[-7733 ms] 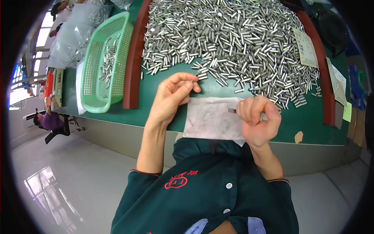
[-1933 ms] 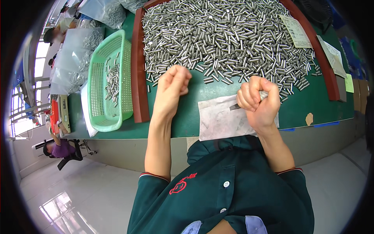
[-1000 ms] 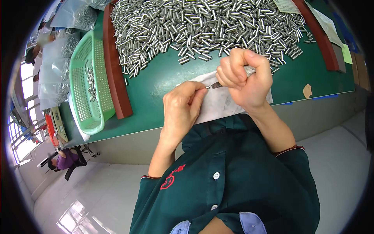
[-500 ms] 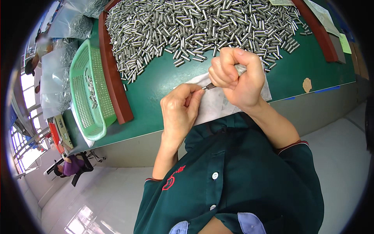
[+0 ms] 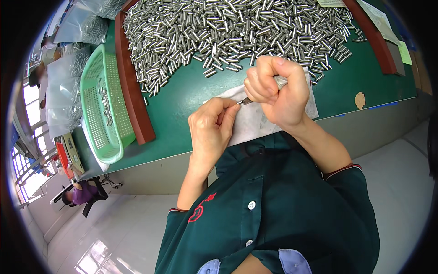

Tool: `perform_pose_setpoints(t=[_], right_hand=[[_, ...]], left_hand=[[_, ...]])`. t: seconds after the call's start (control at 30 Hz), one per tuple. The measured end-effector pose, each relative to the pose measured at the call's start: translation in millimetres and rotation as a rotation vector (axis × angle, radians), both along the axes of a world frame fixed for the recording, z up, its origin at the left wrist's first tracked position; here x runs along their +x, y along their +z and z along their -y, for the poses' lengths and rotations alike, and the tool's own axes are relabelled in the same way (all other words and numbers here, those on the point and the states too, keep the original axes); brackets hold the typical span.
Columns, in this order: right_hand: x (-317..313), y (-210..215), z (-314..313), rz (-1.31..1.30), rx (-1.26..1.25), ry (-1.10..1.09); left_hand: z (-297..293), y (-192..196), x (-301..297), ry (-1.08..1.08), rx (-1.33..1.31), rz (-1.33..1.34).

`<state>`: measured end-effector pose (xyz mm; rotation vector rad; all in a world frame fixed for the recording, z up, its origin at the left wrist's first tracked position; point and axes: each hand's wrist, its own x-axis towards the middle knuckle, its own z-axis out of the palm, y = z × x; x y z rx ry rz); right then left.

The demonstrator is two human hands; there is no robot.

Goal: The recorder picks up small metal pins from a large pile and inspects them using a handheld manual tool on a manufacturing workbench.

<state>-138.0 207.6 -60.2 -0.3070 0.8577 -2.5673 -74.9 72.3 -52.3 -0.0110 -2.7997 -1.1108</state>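
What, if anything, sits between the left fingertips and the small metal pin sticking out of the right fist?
Nothing visible. The left hand has its fingertips right at the tip of the metal pin held in the right hand, above the white cloth.

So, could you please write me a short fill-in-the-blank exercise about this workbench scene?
1. The pile of metal pins lies on a ____ table.
2. The green basket sits to the person's ____.
3. Under both hands lies a white ____.
4. The left hand and right hand meet at one small ____.

Answers: green; left; cloth; pin
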Motion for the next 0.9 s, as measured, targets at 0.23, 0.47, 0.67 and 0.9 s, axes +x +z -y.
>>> perform_pose_setpoints(t=[0.23, 0.47, 0.67, 0.9], right_hand=[[-1.2, 0.1, -1.4, 0.021, -0.046, -0.006], [-1.3, 1.8, -0.9, 0.021, -0.047, 0.004], [-3.0, 0.2, -1.0, 0.008, -0.015, 0.026], [0.3, 7.7, 5.5, -0.02, 0.104, -0.014]], left_hand=[[-0.5, -1.2, 0.4, 0.006, 0.004, -0.005], [-1.3, -1.6, 1.3, -0.001, 0.006, -0.021], [-3.6, -2.7, 1.7, 0.017, 0.044, -0.012], [-1.9, -3.6, -0.1, 0.014, 0.1, 0.005]])
